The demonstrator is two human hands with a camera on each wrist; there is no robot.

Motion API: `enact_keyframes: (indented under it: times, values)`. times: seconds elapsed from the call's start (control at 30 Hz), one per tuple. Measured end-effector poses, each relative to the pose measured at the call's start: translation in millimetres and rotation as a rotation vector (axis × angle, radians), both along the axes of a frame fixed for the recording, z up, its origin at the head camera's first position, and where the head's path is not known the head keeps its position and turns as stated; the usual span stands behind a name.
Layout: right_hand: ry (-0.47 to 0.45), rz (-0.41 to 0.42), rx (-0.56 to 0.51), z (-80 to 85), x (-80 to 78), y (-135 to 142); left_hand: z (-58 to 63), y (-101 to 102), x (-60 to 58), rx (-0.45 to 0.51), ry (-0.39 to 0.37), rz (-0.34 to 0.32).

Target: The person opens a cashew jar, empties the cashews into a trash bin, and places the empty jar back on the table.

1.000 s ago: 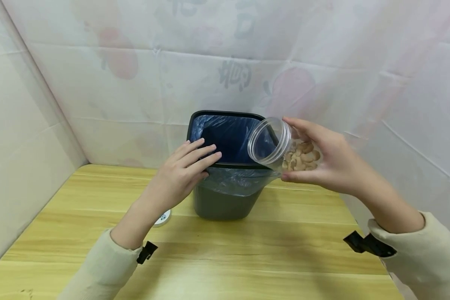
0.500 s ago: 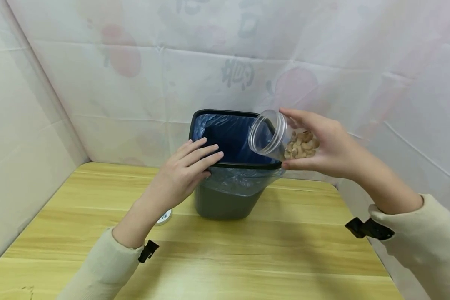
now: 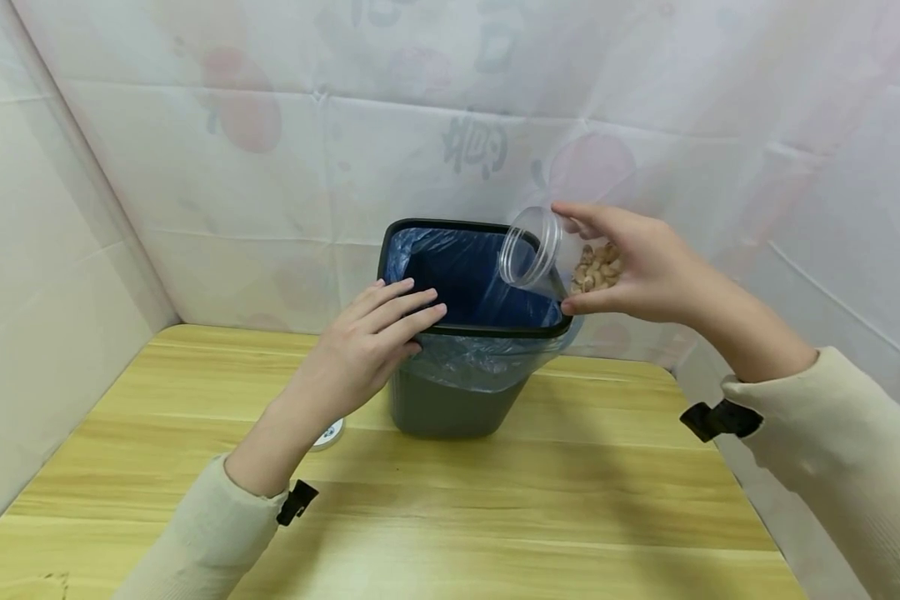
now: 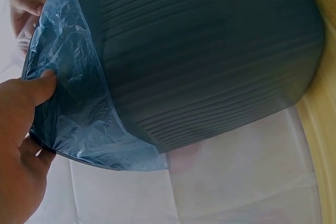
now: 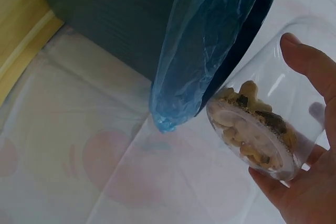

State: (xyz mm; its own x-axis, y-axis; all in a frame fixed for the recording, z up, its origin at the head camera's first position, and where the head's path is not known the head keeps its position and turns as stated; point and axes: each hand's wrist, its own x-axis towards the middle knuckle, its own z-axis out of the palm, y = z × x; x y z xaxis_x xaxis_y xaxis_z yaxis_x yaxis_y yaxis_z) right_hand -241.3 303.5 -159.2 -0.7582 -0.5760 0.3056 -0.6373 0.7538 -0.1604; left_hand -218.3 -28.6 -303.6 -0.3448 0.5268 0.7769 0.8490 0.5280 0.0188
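Note:
A clear plastic jar [image 3: 562, 258] lies tilted in my right hand [image 3: 645, 267], its threaded open mouth facing left over the trash bin's right rim. Cashew nuts [image 3: 598, 268] are gathered toward the jar's bottom; darker bits show among them in the right wrist view. My right thumb and fingers wrap the jar's sides. The dark grey trash bin [image 3: 450, 408] stands upright, lined with a translucent blue bag [image 4: 79, 72] folded over its rim. At the bin's front left, my left hand [image 3: 367, 342] grips the rim, thumb outside on the bag and fingers reaching over the edge.
A round white lid [image 3: 330, 435] with a small print lies on the wood-grain table [image 3: 450, 517], partly behind the left forearm. A pale printed cloth [image 3: 285, 183] hangs close behind the bin, with more cloth at both sides.
My right hand has raised the jar and moved it slightly left and farther back, still tilted. The nuts remain inside. My left hand keeps its place on the bin's rim.

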Motion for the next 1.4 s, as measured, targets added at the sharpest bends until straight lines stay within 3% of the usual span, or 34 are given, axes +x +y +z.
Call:
enact_keyframes:
  times: [0.43, 1.4]
  values:
    - [-0.017, 0.019, 0.068, 0.3, -10.1, -1.7, -2.3, 0.5, -0.3, 0.008, 0.005, 0.001]
    - [0.003, -0.046, 0.319, 8.0, -8.0, -14.7, -2.7, 3.5, -1.3, 0.008, 0.008, -0.004]
